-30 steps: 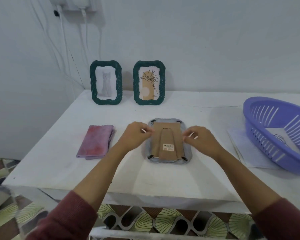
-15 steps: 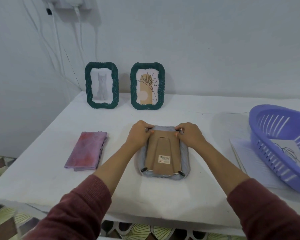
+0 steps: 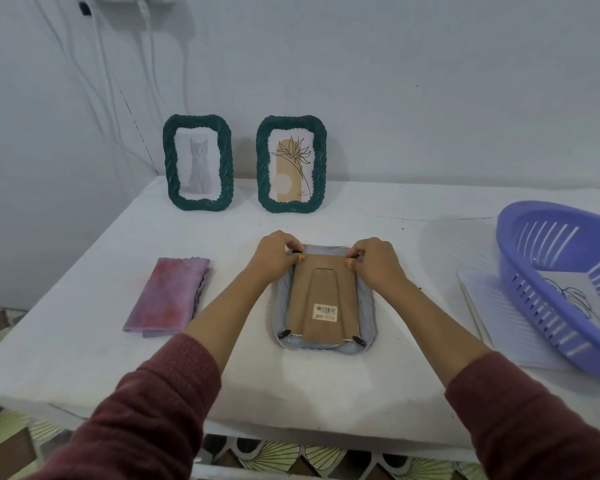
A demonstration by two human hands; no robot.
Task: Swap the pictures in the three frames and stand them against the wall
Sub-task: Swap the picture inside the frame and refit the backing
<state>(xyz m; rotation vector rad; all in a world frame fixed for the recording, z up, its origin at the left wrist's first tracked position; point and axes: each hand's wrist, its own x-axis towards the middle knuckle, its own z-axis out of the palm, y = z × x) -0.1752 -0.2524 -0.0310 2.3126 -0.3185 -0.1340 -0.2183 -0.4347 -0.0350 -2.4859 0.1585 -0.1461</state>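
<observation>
A grey frame lies face down on the white table, its brown cardboard back up with a barcode sticker. My left hand pinches the black clip at the back's far left corner. My right hand pinches the clip at the far right corner. Two green frames stand against the wall: one with a cat picture, one with a plant drawing.
A folded pink-purple cloth lies left of the grey frame. A purple plastic basket holding a drawing sits at the right, over white paper sheets. White cables hang down the wall at the left.
Both hands slid from the middle of the frame's sides up to the far corners of the back. The camera moved closer and lower.
</observation>
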